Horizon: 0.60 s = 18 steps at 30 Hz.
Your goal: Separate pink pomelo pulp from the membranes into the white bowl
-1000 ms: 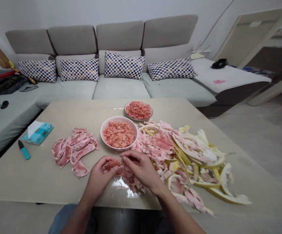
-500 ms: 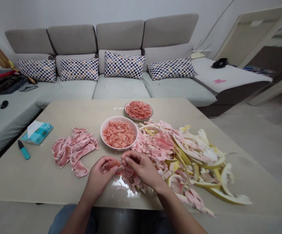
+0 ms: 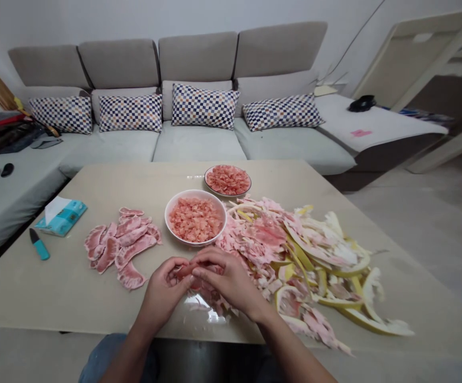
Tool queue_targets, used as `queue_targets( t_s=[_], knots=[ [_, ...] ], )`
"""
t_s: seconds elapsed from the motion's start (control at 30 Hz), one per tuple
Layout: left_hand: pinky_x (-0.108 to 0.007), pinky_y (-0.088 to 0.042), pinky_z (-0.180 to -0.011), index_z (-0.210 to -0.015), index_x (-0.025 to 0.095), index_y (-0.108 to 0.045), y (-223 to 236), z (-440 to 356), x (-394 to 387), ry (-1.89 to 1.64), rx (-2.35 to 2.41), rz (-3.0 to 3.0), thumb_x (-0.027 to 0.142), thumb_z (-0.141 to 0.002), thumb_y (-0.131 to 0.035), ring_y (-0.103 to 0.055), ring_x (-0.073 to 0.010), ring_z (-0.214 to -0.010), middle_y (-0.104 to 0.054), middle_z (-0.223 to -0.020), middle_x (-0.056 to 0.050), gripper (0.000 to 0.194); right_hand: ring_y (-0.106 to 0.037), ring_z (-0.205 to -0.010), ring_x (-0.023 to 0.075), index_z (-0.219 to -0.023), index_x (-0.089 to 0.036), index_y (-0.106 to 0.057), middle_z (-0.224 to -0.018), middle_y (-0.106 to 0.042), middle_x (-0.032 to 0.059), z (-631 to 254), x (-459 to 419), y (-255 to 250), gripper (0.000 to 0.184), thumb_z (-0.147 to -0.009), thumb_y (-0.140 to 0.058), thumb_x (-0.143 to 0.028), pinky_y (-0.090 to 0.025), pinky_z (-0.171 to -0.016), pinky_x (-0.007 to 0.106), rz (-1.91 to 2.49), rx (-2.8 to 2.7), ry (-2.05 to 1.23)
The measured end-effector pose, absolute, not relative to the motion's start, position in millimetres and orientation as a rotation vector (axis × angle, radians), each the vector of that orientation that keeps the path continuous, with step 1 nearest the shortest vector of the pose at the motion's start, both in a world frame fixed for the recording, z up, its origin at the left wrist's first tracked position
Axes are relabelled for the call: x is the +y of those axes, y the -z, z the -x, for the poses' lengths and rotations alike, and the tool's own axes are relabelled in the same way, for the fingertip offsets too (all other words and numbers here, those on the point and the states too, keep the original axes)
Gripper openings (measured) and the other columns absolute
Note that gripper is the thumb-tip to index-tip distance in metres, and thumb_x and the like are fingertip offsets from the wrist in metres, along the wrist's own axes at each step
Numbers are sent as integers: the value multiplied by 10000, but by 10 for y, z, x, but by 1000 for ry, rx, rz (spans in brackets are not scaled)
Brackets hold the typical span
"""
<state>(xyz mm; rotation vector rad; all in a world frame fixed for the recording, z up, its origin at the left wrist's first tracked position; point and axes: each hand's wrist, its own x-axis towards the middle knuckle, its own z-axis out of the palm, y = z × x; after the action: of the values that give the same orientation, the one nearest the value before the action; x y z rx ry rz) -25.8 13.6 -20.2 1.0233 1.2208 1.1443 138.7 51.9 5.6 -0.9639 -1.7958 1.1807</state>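
Note:
Between my two hands is a pink pomelo segment (image 3: 183,272), partly hidden by the fingers. My left hand (image 3: 166,287) is closed around its left side. The fingers of my right hand (image 3: 225,274) pinch at its right end, thumb and fingertips meeting those of the left. Just beyond the hands stands a white bowl (image 3: 168,230) filled with pink pomelo flesh. Unpeeled pomelo segments (image 3: 135,242) lie in a pile to the left. To the right spreads a heap of pink membrane scraps (image 3: 250,239) and yellow-green rind pieces (image 3: 374,319).
A dark-rimmed plate (image 3: 250,187) of pomelo flesh stands behind the bowl. At the table's left lie a tissue pack (image 3: 65,218) and a small knife with a turquoise handle (image 3: 41,249). A grey sofa (image 3: 199,143) with checkered cushions runs behind the table (image 3: 75,303).
My right hand has moved left against my left hand, closing the small gap between their fingertips. The segment is now more covered. Bowl, plate and piles have stayed put.

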Motion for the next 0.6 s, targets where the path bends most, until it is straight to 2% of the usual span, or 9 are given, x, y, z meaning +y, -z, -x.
queue_targets(
  t_s=[0.13,0.3,0.47,0.6],
  knots=[
    [-279,-534,-733,-897,184,-636,185,274,130,-1146,1211,-1035,279,-716,-720,-645,-171,-798,-673,-843,-19,221,-637,-835,176,-805,-187,-716,-854,-689,40,-1394,549,-68,103,-813,-663,-274,-490,-783,288,989,-1687,-1326],
    [-298,-538,-764,-914,181,-631,180,293,133,-1157,1190,-1007,280,-735,-714,-654,-181,-829,-676,-873,-35,221,-619,-757,159,-839,-181,-687,-803,-664,14,-1381,556,11,197,-787,-674,-370,-486,-706,261,1010,-1467,-1572],
    [-296,-540,-771,-914,178,-642,182,307,138,-1198,1232,-1017,274,-722,-727,-663,-184,-831,-694,-868,-41,231,-575,-651,125,-848,-186,-661,-737,-626,-9,-1342,528,66,241,-790,-671,-421,-457,-606,222,993,-1339,-1643],
    [-281,-540,-756,-888,176,-654,174,299,128,-1266,1265,-1024,269,-701,-742,-663,-175,-805,-703,-836,-35,226,-585,-668,130,-868,-185,-654,-769,-640,1,-1308,515,89,290,-779,-680,-460,-457,-595,219,977,-1264,-1677]
  ],
)
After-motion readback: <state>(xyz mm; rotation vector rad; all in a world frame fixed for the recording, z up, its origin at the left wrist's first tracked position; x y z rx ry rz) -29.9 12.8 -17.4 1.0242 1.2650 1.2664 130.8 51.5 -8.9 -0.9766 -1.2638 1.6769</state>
